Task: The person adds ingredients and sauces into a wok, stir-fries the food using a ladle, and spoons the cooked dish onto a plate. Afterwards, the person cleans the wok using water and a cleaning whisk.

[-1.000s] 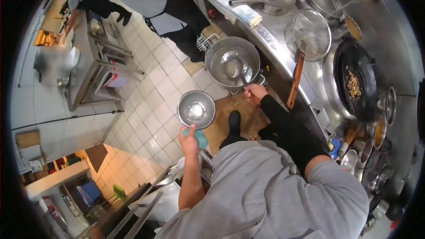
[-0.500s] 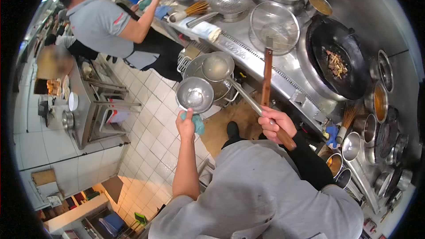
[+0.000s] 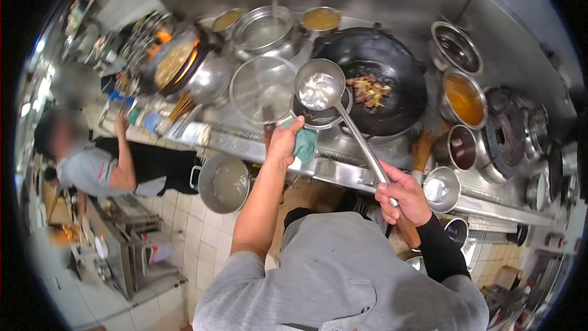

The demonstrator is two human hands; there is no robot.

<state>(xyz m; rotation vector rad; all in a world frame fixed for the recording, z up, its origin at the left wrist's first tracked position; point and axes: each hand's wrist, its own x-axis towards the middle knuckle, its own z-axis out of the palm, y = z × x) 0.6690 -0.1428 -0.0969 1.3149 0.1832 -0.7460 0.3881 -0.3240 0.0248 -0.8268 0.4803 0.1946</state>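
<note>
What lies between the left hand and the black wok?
In the head view, a metal bowl lies there, with the ladle partly over it.

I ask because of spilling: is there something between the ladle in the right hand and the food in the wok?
Partly: the bowl in the left hand shows beneath the ladle and overlaps the wok at its left. Between the right hand's ladle and the food, nothing else visible stands in the way.

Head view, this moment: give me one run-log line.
left hand: holds bowl and green cloth | right hand: holds ladle by handle | ladle: over bowl | wok: food inside
</note>
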